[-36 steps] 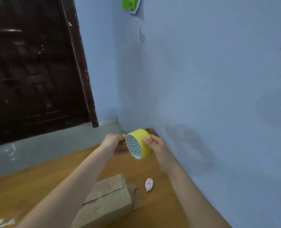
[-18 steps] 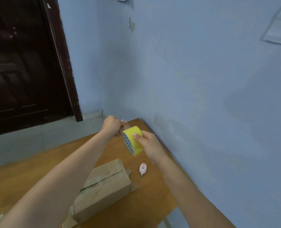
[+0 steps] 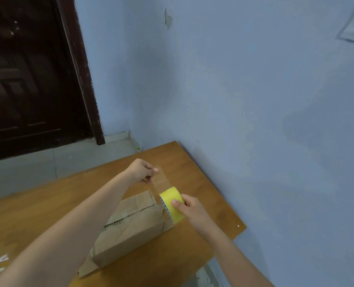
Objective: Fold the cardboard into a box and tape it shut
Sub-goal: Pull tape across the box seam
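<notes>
Cardboard box (image 3: 128,228): brown corrugated, folded up into a long rectangular block, lying flat on the table (image 3: 37,206) at lower centre. Top flaps meet along a dark seam running across the lid; edges look creased and a bit worn. A loose flap sticks out flat at the near-left end, another at the far-right end.

Tape roll (image 3: 172,204): yellow, with a patterned core face (triangle print). Right hand (image 3: 190,208) grips it, thumb on the outer face, fingers curled round the far side, just above the box's right end. A clear strip of tape (image 3: 160,181) runs from the roll up and left to the left hand (image 3: 142,170), which pinches its free end between thumb and fingertips. Strip is taut, off the box, above the table.

Table: orange-brown wood veneer, smooth, slight sheen, far-right corner butted against the wall (image 3: 254,100).

Room: wall painted pale blue, matte, with a chipped patch (image 3: 167,19) high up. Dark brown panelled wooden door (image 3: 31,79) at left, grey tiled floor (image 3: 47,164) below it.
</notes>
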A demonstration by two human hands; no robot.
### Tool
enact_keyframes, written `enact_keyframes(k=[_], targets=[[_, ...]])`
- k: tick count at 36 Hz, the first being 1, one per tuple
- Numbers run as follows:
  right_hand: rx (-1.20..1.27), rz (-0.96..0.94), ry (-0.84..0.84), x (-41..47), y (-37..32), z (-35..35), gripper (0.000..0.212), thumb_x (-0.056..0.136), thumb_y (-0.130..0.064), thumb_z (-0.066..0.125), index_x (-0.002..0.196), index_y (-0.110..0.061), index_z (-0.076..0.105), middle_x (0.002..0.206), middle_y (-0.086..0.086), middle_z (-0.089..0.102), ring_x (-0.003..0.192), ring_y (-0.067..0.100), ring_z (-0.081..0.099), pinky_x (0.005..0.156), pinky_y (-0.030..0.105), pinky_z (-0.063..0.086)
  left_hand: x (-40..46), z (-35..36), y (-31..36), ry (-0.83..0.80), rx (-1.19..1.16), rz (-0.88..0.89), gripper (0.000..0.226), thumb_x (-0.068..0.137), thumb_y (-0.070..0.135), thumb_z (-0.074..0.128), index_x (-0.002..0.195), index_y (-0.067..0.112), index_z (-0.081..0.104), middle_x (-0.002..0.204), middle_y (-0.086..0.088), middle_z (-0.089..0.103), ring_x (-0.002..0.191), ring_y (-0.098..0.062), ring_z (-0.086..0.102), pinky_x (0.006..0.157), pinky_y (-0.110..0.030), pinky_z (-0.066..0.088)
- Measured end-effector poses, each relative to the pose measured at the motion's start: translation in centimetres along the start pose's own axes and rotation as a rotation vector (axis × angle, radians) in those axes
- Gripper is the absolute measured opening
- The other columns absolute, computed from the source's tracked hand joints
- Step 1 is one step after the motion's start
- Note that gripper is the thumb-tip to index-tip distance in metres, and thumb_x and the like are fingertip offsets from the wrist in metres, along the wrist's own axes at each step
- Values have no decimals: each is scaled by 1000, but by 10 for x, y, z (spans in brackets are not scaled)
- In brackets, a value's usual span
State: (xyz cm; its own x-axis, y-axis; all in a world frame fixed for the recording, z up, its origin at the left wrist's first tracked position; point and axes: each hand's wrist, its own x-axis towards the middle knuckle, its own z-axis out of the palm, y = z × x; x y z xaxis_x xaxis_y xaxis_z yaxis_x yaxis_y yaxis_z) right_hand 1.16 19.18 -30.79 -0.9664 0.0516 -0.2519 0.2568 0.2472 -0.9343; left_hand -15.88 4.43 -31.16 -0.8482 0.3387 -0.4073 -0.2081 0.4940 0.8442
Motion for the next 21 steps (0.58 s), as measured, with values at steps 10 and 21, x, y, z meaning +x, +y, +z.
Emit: enact_keyframes(k=[10, 21], targets=[[-32, -4, 6, -4, 15, 6, 31, 96, -23, 53, 90, 7, 59, 95, 8, 43, 82, 18, 43, 74, 31, 37, -3, -5, -10, -37, 83, 32, 11, 85, 15, 68, 84, 5, 65, 66, -6, 59, 57, -13, 57, 47, -21, 54], [38, 70, 7, -9, 17, 17, 18, 96, -24, 52, 90, -12, 65, 85, 4, 61, 81, 14, 55, 75, 28, 42, -2, 9, -30, 110, 280, 116, 28, 89, 15, 63, 62, 11, 57, 60, -1, 60, 55, -16, 56, 54, -27, 48]])
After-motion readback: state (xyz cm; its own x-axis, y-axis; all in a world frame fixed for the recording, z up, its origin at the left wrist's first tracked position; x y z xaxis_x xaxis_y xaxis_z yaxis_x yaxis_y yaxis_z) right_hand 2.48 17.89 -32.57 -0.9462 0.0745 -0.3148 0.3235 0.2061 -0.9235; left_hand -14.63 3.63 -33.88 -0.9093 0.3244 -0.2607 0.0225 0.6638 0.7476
